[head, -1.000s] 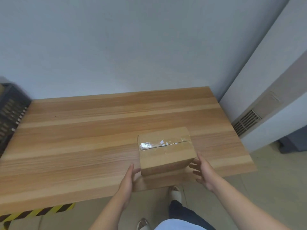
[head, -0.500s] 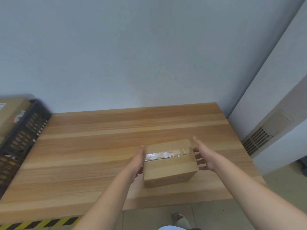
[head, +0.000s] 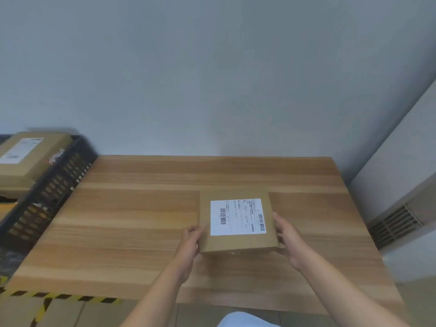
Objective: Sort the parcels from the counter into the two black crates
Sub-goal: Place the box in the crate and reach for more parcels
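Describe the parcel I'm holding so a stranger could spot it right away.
Find the wooden counter. Right of its centre, the left hand and right hand hold a brown parcel. It's the only one outside the black crate at left.

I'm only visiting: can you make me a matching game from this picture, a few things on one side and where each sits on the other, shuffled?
1 labelled parcel
2 black crate
3 wall vent
4 striped tape

a at the counter's left end
b low down, far right
c held between left hand and right hand
d below the counter's front edge

Pairs: 1-c, 2-a, 3-b, 4-d
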